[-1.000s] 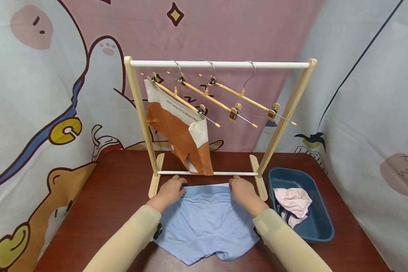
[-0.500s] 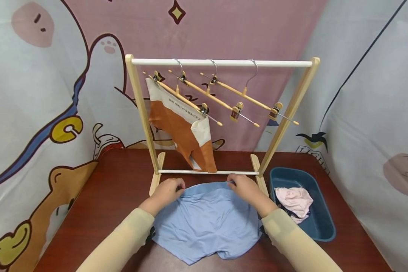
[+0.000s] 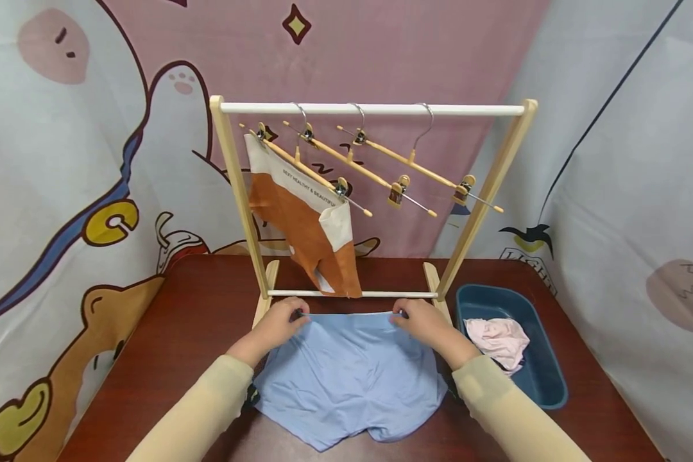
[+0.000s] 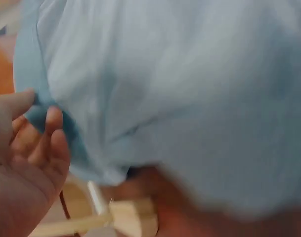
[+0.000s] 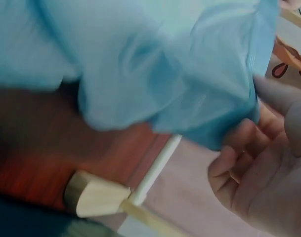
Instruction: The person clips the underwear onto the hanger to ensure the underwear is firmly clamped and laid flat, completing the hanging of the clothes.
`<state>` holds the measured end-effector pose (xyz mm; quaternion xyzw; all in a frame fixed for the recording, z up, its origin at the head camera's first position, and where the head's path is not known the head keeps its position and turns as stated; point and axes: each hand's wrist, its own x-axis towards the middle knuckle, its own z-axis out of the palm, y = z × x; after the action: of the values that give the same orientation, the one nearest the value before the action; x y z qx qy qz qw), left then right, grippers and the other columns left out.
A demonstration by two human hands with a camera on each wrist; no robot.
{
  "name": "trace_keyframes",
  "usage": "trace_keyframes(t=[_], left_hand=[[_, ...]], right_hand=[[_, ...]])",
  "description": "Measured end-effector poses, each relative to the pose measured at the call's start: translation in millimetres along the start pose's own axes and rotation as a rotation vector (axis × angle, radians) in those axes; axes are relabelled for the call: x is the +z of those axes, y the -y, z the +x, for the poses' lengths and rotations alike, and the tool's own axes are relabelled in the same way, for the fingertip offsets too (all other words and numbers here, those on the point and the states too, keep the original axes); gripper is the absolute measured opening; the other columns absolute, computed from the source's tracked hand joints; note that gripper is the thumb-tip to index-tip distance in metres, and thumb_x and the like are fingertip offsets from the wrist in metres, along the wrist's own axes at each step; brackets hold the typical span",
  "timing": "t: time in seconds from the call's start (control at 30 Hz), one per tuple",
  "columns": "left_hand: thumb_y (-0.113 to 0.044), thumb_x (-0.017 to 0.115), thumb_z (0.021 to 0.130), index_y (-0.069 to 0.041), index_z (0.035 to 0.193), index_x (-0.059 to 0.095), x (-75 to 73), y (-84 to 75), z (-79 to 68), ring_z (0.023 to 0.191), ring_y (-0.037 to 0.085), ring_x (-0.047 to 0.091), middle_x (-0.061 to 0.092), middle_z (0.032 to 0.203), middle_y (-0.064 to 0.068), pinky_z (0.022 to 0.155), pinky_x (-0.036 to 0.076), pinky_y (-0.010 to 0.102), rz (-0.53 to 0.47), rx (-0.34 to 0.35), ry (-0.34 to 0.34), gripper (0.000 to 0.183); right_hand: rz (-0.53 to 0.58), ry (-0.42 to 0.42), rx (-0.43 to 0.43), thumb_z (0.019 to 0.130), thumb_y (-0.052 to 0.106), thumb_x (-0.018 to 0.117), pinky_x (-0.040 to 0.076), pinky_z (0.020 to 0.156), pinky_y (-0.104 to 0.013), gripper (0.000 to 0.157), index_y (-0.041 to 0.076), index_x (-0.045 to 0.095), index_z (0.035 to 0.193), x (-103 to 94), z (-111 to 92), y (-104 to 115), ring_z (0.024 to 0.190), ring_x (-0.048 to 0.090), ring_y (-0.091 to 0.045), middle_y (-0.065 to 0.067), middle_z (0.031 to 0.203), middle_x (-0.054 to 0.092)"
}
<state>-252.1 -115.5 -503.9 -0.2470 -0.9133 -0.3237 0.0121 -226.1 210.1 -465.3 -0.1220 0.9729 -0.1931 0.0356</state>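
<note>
Light blue boxer briefs lie spread on the dark red table, waistband toward the rack. My left hand pinches the left end of the waistband between thumb and fingers, as the left wrist view also shows at the waistband. At the other end my right hand pinches the waistband, thumb over the edge in the right wrist view. The band is stretched straight between both hands. Behind them, orange and white underwear hangs from a clip hanger on the rack.
A wooden rack with a white top rail stands behind the hands. Two more clip hangers, one in the middle and another at right, hold no garment. A blue basin with pink cloth sits at right.
Both hands have shifted their hold at the waistband ends and moved slightly apart. The waistband, which bowed upward half a second ago, is now pulled straight.
</note>
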Motion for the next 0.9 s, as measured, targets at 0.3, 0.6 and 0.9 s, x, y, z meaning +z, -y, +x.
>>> trace_keyframes(t=[0.3, 0.6, 0.9], left_hand=[[-0.032, 0.07, 0.085, -0.015, 0.095, 0.069, -40.3, 7.2, -5.0, 0.08, 0.017, 0.059, 0.066, 0.097, 0.004, 0.066, 0.05, 0.033, 0.078, -0.179, -0.002, 0.02], [-0.028, 0.072, 0.084, -0.006, 0.085, 0.059, -54.5, 9.3, -9.5, 0.082, 0.021, 0.054, 0.055, 0.092, 0.007, 0.069, 0.046, 0.032, -0.026, -0.207, -0.072, 0.025], [-0.012, 0.052, 0.097, -0.001, 0.1, 0.037, -62.0, -4.6, -23.7, 0.054, 0.009, 0.041, 0.037, 0.065, 0.0, 0.048, 0.038, 0.021, -0.517, -0.17, -0.065, 0.019]], right_hand=[[-0.038, 0.082, 0.066, 0.082, 0.036, 0.071, 0.044, 0.063, -0.034, 0.028, 0.011, 0.064, 0.092, -22.8, -6, -19, 0.07, 0.054, -0.017, -0.005, 0.087, 0.063], [0.055, 0.001, 0.109, 0.092, 0.023, 0.06, 0.049, 0.07, -0.046, 0.029, -0.004, 0.055, 0.103, -44.3, -12, -31, 0.082, 0.059, -0.034, -0.023, 0.092, 0.06], [0.482, -0.108, 0.134, 0.095, 0.012, 0.056, 0.041, 0.054, -0.029, 0.023, 0.002, 0.038, 0.104, -63.1, -36, -34, 0.062, 0.043, -0.017, -0.006, 0.072, 0.04]])
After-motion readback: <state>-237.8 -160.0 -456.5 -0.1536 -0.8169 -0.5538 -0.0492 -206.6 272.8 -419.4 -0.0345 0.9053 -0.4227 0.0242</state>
